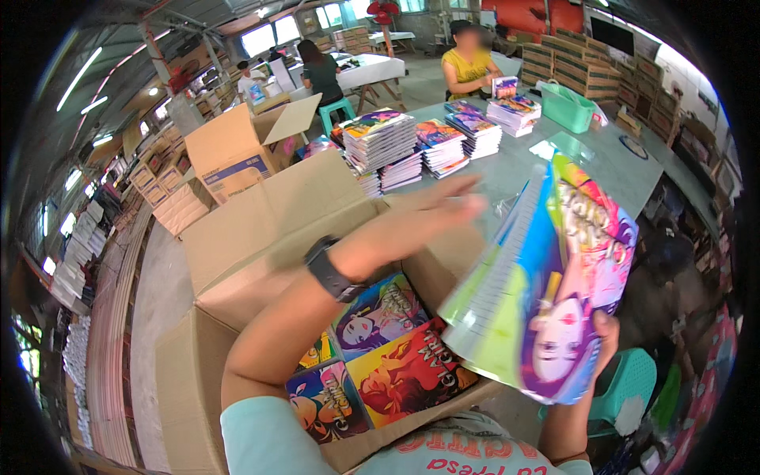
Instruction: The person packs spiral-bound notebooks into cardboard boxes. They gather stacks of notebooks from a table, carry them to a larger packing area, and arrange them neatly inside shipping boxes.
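Workshop floor (158,277) shows left of my hands. My right hand (606,336) grasps the side of a glossy booklet bundle (554,293); my left hand (423,226), blurred, is free beside it, fingers extended. Below my left hand: open carton (269,226) with packed booklets (408,372). Beyond both hands: booklet stacks (381,138) on a green table (633,180); farther, a person in yellow (467,71).

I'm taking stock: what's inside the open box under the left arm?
Bright-covered books lie flat in the box. The left arm hides part of them; anything beneath the top layer is covered.
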{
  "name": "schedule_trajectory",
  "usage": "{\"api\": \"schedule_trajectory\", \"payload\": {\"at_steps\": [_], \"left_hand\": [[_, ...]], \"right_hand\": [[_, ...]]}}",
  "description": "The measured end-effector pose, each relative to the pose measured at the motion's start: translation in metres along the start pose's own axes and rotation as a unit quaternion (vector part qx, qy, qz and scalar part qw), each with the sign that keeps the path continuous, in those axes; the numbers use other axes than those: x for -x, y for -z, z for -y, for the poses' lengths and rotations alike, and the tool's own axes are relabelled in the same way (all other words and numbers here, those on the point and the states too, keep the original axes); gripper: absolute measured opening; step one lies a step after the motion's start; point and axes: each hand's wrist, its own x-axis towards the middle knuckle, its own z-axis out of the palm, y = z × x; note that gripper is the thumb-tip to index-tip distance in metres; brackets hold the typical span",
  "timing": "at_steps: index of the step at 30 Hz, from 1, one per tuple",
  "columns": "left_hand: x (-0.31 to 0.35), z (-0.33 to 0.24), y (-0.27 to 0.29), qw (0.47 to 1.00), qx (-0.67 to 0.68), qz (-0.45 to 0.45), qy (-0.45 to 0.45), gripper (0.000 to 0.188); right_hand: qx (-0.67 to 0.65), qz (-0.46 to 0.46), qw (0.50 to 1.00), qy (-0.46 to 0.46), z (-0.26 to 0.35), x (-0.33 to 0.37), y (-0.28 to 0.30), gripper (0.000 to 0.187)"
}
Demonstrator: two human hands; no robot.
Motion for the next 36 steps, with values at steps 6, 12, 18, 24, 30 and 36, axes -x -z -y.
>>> {"api": "schedule_trajectory", "payload": {"at_steps": [6,12,18,24,30,36], "left_hand": [[0.058,0.117,0.030,0.963,-0.174,-0.189,-0.085,0.049],[0.126,0.244,0.050,0.865,-0.482,-0.078,0.114,0.068],[0.115,0.261,0.061,0.827,-0.491,0.029,0.272,0.089],[0.088,0.251,0.074,0.813,-0.443,0.102,0.365,0.069],[0.106,0.264,0.081,0.864,-0.410,0.050,0.286,0.060],[0.097,0.253,0.090,0.852,-0.361,0.079,0.370,0.066]], "right_hand": [[0.064,-0.132,0.981,0.125,0.022,0.044,0.049,0.058],[-0.009,-0.121,0.989,0.089,0.019,0.098,0.062,0.065],[-0.151,-0.086,0.973,0.153,0.003,0.146,0.080,0.061],[-0.026,-0.206,0.957,0.203,0.000,0.188,0.088,0.064],[-0.082,-0.147,0.961,0.221,0.005,0.207,0.096,0.073],[-0.080,-0.162,0.966,0.187,0.010,0.210,0.113,0.075]]}}
